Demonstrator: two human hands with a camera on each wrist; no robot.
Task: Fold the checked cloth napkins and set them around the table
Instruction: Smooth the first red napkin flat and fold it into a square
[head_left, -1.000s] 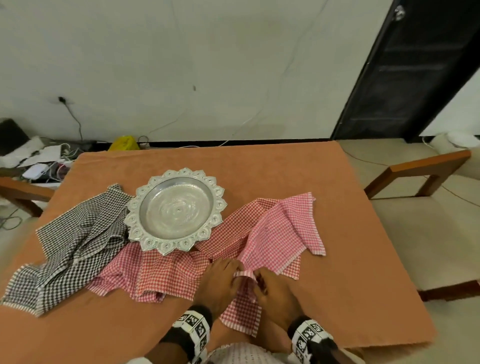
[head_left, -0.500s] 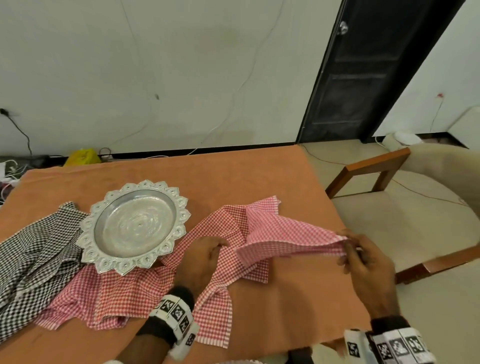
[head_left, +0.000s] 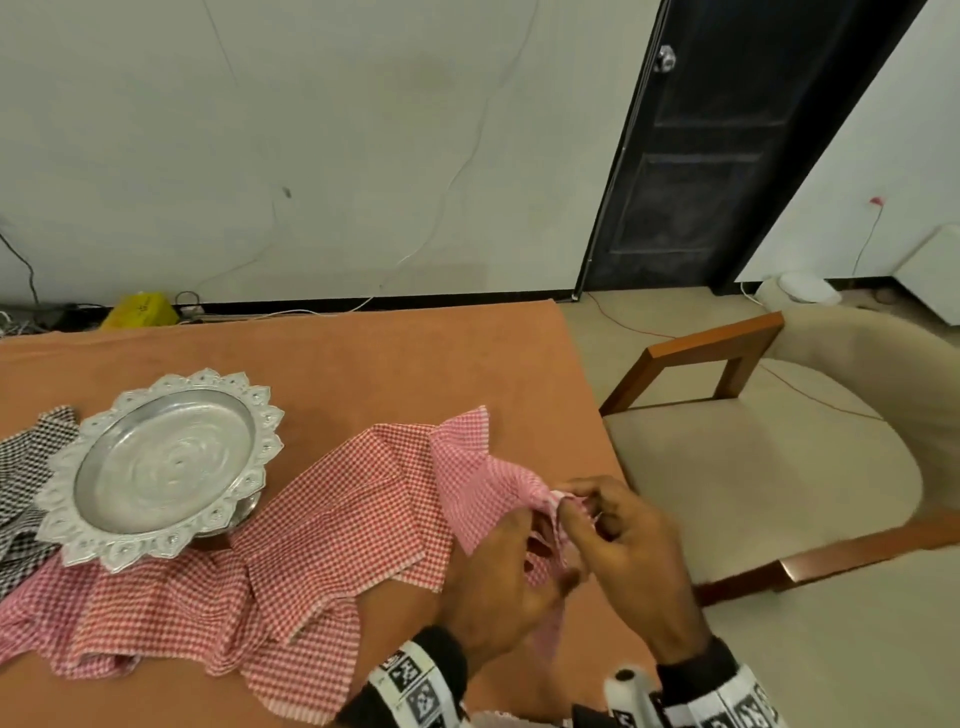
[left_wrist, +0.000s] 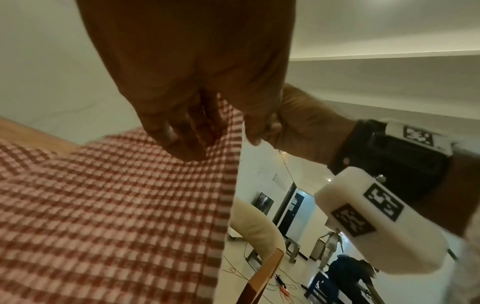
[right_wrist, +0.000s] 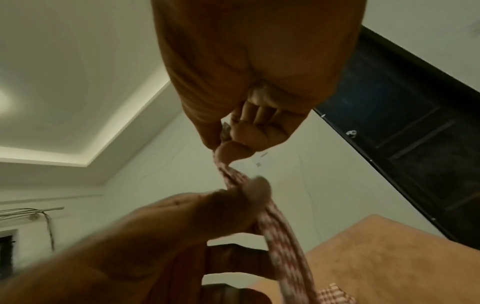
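Both hands meet above the near right part of the table (head_left: 395, 358), just inside its right edge, and both pinch the same bunched corner of the red checked napkin (head_left: 467, 483). The right hand (head_left: 631, 561) has thumb and forefinger closed on the very tip, its other fingers curled in behind; the left hand (head_left: 498, 577) grips the cloth just below that tip, fingers curled, thumb side blurred in the right wrist view. From the pinch the napkin runs away leftward and toward the far side, its raised part sloping down to the tabletop where the rest lies flat and partly doubled over. So the free length lies to the left of the fingers, nearer the left hand, and any spreading would likely go that way along the hem.

The napkin is thin woven cotton in small red and white checks, limp, with a plain striped hem seen in the left wrist view. Another red checked napkin (head_left: 171, 618) lies crumpled at the near left, partly under a silver tray (head_left: 62, 499) with a scalloped, embossed rim. A black checked napkin (head_left: 26, 467) shows at the far left. The table wears a matte orange cover, and none of the napkins looks folded yet
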